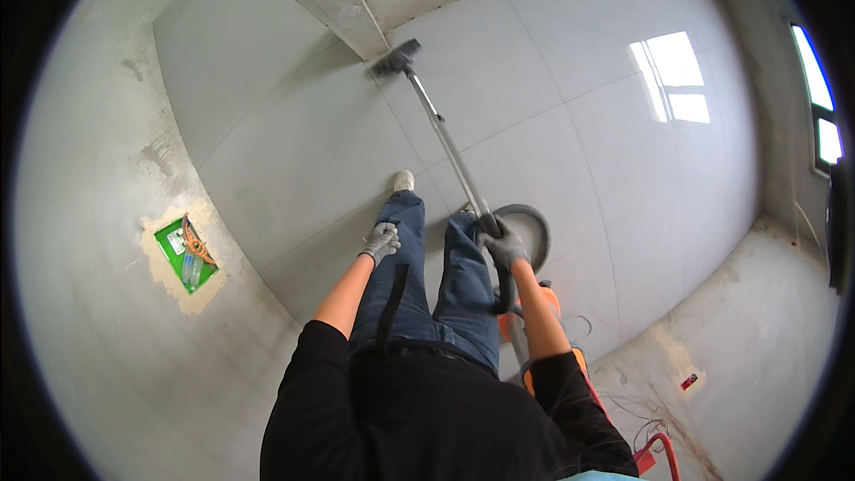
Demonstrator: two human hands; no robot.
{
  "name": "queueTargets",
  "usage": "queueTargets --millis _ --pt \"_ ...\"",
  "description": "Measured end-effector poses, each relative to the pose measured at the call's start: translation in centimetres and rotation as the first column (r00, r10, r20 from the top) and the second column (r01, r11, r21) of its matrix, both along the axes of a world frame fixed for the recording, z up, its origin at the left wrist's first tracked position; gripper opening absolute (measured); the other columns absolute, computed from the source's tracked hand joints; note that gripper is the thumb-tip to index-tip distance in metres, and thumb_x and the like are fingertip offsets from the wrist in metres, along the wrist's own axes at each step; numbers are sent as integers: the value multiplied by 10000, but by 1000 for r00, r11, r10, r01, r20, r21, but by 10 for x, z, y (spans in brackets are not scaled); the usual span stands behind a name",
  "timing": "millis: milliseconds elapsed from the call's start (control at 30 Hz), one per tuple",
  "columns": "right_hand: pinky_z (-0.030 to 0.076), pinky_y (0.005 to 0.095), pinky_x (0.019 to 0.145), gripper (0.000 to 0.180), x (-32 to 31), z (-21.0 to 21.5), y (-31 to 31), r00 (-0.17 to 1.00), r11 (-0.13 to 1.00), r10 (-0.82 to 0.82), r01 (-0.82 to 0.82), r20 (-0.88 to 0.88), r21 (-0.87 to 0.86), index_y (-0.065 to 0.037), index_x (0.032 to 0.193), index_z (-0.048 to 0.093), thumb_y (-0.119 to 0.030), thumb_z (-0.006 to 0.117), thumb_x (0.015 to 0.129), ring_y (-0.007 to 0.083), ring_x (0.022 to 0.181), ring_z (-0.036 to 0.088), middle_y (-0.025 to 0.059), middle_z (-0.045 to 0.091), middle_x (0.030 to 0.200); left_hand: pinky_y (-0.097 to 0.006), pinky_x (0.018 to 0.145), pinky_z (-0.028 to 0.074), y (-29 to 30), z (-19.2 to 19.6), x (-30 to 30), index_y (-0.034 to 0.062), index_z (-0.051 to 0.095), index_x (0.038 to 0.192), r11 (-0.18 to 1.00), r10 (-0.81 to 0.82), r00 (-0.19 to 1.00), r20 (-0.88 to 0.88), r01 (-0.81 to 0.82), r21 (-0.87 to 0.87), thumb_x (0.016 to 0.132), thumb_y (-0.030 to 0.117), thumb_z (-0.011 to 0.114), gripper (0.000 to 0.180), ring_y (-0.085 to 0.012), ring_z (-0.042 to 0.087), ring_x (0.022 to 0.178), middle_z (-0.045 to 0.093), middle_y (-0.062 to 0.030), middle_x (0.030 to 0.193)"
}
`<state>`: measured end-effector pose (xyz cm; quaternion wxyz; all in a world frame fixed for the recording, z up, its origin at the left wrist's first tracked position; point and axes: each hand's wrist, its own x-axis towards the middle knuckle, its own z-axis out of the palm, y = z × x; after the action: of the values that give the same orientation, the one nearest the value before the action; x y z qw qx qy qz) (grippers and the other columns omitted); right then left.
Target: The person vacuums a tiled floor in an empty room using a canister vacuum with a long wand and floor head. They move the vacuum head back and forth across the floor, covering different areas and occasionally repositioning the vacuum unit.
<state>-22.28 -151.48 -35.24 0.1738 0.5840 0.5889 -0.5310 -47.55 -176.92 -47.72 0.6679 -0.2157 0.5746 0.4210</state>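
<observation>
My right hand (505, 244), in a grey glove, is wrapped round the dark handle end of a vacuum cleaner wand (456, 158). The metal tube runs away from me to a black floor head (396, 58), which rests on the tiles by the foot of a concrete pillar. From the handle a grey hose (541, 230) loops to the right and back toward an orange vacuum body (550, 301), partly hidden by my right arm. My left hand (381, 241), gloved too, hangs before my left thigh with its fingers curled; no object shows in it.
Large grey tiles (570, 160) cover the floor. A concrete pillar (334, 0) juts in at the far side. In the left wall sits a green recessed box (185, 254) with orange wires. Windows (815, 98) are at the right; a red metal frame (659, 456) stands at lower right.
</observation>
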Motion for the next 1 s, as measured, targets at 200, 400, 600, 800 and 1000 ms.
queueTargets --millis 200,400,600,800,1000 --pt "524 353 716 563 16 0 -13 982 973 -175 183 69 -139 -127 1288 557 -272 730 772 184 781 628 54 663 916 -310 461 477 15 2 -9 164 519 1063 997 64 995 -75 -61 37 917 167 583 159 -170 594 593 544 -40 738" --pt "504 296 731 517 140 91 -113 929 939 -328 340 174 -46 -94 1243 589 -260 704 766 175 856 621 81 644 1021 -337 524 551 66 7 26 148 527 1002 963 -48 969 240 -18 267 933 201 577 101 -201 643 665 599 -40 808" --pt "483 301 740 448 138 110 -121 662 671 -740 719 -116 -178 -56 1200 595 -272 677 817 171 862 595 55 627 981 -358 582 571 88 2 13 153 527 980 945 -156 901 405 16 328 938 224 567 91 -241 663 746 622 -52 855" --pt "459 321 427 461 12 11 39 869 878 -475 455 -143 -152 -95 1185 588 -389 668 839 166 471 530 47 583 708 -437 711 560 144 15 -3 108 479 1179 961 -231 950 212 189 203 913 326 613 369 -304 655 893 628 -142 1055" --pt "489 314 531 530 19 -19 135 882 897 -442 431 -164 -102 -94 1230 576 -386 714 809 170 600 582 78 632 824 -458 766 530 283 13 90 101 427 1294 967 -216 955 205 180 180 904 482 564 562 -295 627 933 594 -164 1121"
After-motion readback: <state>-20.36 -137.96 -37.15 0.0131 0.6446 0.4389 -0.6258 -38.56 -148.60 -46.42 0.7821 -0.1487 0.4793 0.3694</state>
